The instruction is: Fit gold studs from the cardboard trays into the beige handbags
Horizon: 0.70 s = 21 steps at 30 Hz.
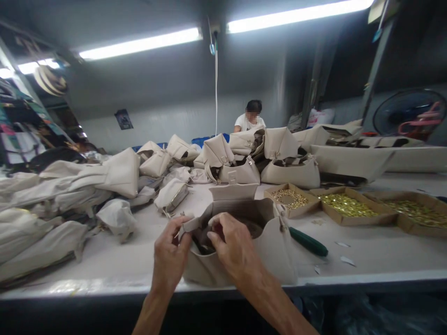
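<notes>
A cream handbag point(240, 260) stands at the table's front edge, its top gaping and its flap point(233, 191) raised at the back. At the bag's left corner, my left hand point(172, 251) pinches a short tab point(190, 225) between thumb and fingers. My right hand point(233, 239) reaches over the front rim into the opening, fingers curled and thumb pressed toward them. Whatever it pinches is hidden by the fingers. The dark lining shows inside. Just right of the bag lies a dark green handled tool point(309, 242), its tip out of sight.
Open cardboard trays of gold-coloured metal parts point(347, 204) stand on the right. Cream bags point(233, 170) line the back, and soft bag pieces point(66, 200) pile up on the left. White scraps point(347, 261) lie near the front edge. A person point(250, 118) is beyond the bags.
</notes>
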Each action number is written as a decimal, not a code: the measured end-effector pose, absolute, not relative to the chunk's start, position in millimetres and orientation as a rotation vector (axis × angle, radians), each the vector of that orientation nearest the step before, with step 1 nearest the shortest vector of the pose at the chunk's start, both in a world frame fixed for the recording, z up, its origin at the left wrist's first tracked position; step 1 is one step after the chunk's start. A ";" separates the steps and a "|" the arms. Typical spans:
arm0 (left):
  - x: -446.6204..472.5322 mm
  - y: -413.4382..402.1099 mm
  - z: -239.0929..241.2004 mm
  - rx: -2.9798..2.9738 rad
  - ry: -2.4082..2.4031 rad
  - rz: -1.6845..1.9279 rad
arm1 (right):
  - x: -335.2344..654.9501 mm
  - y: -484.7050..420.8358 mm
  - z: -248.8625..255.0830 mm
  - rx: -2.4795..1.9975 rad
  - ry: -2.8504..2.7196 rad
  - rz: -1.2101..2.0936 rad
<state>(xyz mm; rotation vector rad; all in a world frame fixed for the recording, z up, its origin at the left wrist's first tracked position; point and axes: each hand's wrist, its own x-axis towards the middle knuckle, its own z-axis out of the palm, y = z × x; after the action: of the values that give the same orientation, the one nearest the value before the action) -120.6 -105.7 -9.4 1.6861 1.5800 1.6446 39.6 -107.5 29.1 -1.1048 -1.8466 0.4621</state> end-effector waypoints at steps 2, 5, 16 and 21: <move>-134.7 -93.4 -1.0 1.612 1.556 1.649 | 56.8 -125.9 52.9 -0.969 -1.838 0.127; -153.1 -71.4 19.3 1.605 1.392 1.669 | 92.7 -151.4 89.1 -0.806 -1.694 -0.295; -105.1 -17.3 112.7 2.022 0.796 1.273 | 169.9 -108.8 106.3 -1.097 -1.618 -0.091; -43.8 -5.3 76.0 2.254 0.737 1.025 | 154.0 -76.1 56.1 -1.063 -1.732 0.501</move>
<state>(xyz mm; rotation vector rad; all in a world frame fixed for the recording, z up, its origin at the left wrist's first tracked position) -43.8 -5.3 76.0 2.2538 0.7366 1.0252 154.0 -76.1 56.1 -1.0628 -1.7318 0.5011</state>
